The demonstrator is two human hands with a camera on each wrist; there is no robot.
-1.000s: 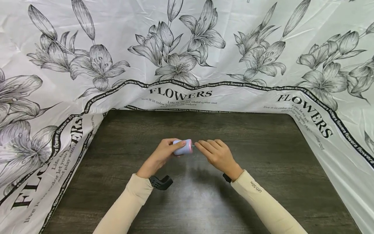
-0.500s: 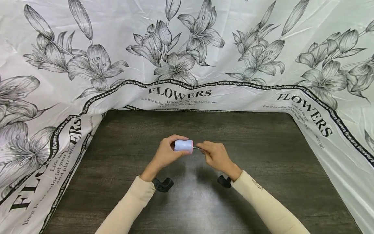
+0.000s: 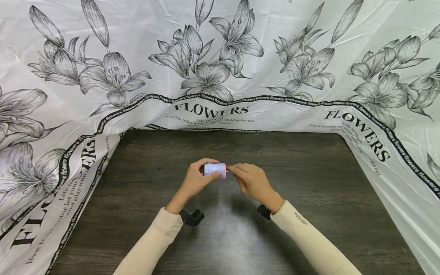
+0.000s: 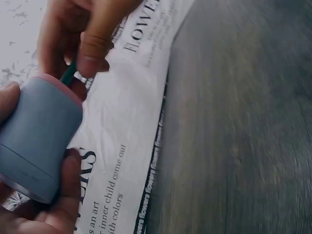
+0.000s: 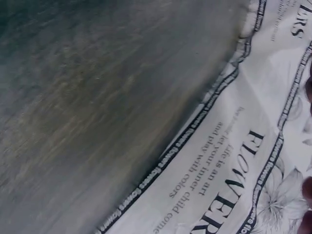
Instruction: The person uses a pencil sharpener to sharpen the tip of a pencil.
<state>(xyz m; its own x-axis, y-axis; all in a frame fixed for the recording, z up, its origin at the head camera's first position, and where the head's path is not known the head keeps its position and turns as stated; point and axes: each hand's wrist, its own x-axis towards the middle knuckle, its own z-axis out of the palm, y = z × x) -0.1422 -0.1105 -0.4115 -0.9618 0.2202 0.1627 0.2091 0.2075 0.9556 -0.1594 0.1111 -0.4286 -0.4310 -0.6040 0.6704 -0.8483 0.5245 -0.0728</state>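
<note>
A light lavender-blue pencil sharpener (image 3: 214, 170), a small barrel with a pink rim, lies sideways in my left hand (image 3: 192, 181) above the table. In the left wrist view my thumb and fingers grip the barrel of the sharpener (image 4: 41, 129) from both sides. A dark green pencil (image 4: 68, 73) enters its pink end. The fingers of my right hand (image 3: 252, 181) pinch the pencil close to that rim; its tip inside the sharpener is hidden. The right wrist view catches only bits of fingers (image 5: 307, 187) at its right edge.
A dark wood-grain table (image 3: 309, 172) spreads beneath both hands. White cloth (image 3: 292, 114) with flower drawings and lettering borders its back and sides. Dark bands, the left one (image 3: 192, 217) plainly seen, sit at both wrists.
My left hand has turned the sharpener slightly and shifted its thumb to the lower side. My right hand drew back a little, showing more pencil, then came closer to the rim again.
</note>
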